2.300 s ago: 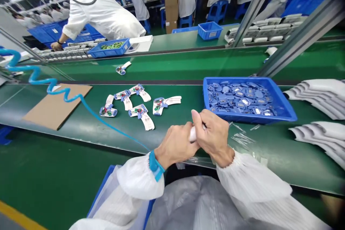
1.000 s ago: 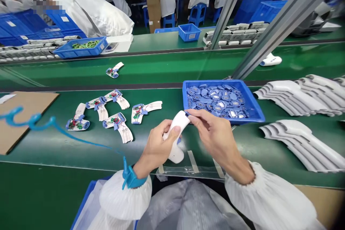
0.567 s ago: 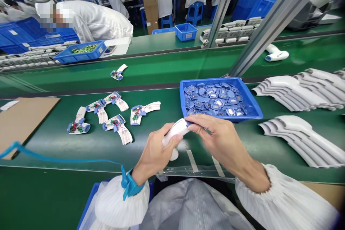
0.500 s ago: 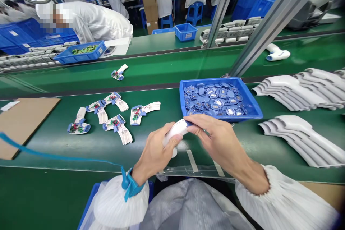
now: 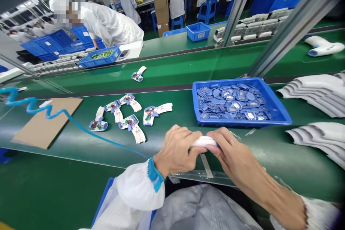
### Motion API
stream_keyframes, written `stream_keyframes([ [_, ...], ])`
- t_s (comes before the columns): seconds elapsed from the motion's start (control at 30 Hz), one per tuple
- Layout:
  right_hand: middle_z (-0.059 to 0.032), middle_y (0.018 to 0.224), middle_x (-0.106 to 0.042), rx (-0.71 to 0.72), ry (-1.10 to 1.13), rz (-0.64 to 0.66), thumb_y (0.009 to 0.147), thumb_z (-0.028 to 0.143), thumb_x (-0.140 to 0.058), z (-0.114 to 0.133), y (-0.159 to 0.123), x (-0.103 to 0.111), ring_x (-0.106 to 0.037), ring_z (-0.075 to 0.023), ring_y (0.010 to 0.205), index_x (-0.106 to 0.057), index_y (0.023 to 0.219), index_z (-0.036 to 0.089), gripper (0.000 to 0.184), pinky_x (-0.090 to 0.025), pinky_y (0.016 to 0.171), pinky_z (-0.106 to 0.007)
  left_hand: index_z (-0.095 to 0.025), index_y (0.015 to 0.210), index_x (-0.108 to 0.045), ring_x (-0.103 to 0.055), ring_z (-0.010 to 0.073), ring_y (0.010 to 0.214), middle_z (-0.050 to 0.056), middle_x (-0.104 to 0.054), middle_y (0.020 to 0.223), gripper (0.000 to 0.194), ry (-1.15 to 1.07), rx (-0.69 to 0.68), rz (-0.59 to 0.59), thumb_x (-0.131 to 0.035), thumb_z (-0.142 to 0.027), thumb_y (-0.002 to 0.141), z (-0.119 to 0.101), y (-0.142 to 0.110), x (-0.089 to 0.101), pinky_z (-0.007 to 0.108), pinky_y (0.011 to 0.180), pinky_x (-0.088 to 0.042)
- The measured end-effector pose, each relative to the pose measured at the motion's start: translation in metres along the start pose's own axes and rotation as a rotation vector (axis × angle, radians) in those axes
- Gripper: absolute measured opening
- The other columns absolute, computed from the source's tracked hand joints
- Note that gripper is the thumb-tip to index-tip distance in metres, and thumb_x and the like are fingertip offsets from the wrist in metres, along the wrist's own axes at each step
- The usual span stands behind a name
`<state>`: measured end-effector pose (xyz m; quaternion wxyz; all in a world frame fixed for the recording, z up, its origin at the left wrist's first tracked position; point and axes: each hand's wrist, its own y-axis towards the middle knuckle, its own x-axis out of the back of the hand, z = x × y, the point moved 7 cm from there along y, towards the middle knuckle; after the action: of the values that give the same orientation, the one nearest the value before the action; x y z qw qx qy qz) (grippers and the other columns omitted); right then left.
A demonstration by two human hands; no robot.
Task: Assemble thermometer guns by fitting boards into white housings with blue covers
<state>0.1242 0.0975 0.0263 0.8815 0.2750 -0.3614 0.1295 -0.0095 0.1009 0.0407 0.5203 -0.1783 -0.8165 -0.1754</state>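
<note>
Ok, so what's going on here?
A person at a green conveyor belt is holding a white plastic housing between the left hand and right hand. Just beyond lie gun-shaped circuit assemblies, a blue tray of small blue parts, and stacked white shells. Across the line, a co-worker leans forward.

Entry: white gun-shaped plastic casing point(image 5: 203, 141), held crosswise between left hand point(image 5: 176, 151) and right hand point(image 5: 229, 154). Blue tray point(image 5: 242, 124) of blue parts is placed just beyond, on green conveyor belt point(image 5: 67, 151); wired casing halves point(image 5: 132, 125) are laid to the left, stacked white shells point(image 5: 312, 93) to the right.
</note>
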Motion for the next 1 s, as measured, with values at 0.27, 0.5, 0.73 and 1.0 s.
stream_keyframes([
  [0.27,-0.0082,0.105,-0.064,-0.094,0.015,-0.051,0.106,0.035,-0.043,-0.012,-0.012,-0.007,-0.067,-0.0188,0.087,-0.058,0.109,0.023,0.020,-0.053,0.069,-0.029,-0.020,0.087,-0.067,-0.061,0.0187,0.082,0.003,-0.071,0.083,0.036,-0.021,0.292,-0.257,-0.049,-0.047,0.103,0.017,-0.011,0.002,0.033,0.074,-0.040],
  [0.5,-0.0014,0.079,-0.064,-0.160,0.019,0.156,0.107,0.040,-0.035,0.017,-0.028,-0.045,-0.059,-0.0171,0.055,-0.056,0.096,0.023,0.029,-0.038,0.048,-0.030,-0.018,0.047,-0.042,-0.047,0.0142,0.055,0.003,-0.054,0.051,0.056,0.073,0.489,-0.337,-0.049,-0.038,0.099,0.035,-0.006,-0.020,0.032,0.058,-0.023],
  [0.73,-0.0008,0.062,-0.062,-0.766,0.619,0.351,0.102,0.057,-0.034,-0.015,-0.035,-0.061,-0.047,-0.0134,0.042,-0.057,0.082,0.023,0.046,-0.030,0.041,-0.026,-0.019,0.099,-0.069,-0.065,0.0198,0.099,0.008,-0.072,0.106,0.031,-0.488,0.388,-0.404,-0.054,-0.046,0.098,0.045,-0.024,0.005,0.031,0.088,-0.049],
  [1.0,-0.0098,0.077,-0.070,-0.361,0.059,0.467,0.103,0.035,-0.040,0.035,-0.021,-0.077,-0.067,-0.0211,0.063,-0.063,0.106,0.017,0.030,-0.039,0.055,-0.029,-0.020,0.049,-0.047,-0.047,0.0109,0.047,-0.001,-0.048,0.047,0.057,-0.655,0.798,-0.719,-0.049,-0.049,0.098,0.080,-0.028,-0.025,0.026,0.055,-0.039],
])
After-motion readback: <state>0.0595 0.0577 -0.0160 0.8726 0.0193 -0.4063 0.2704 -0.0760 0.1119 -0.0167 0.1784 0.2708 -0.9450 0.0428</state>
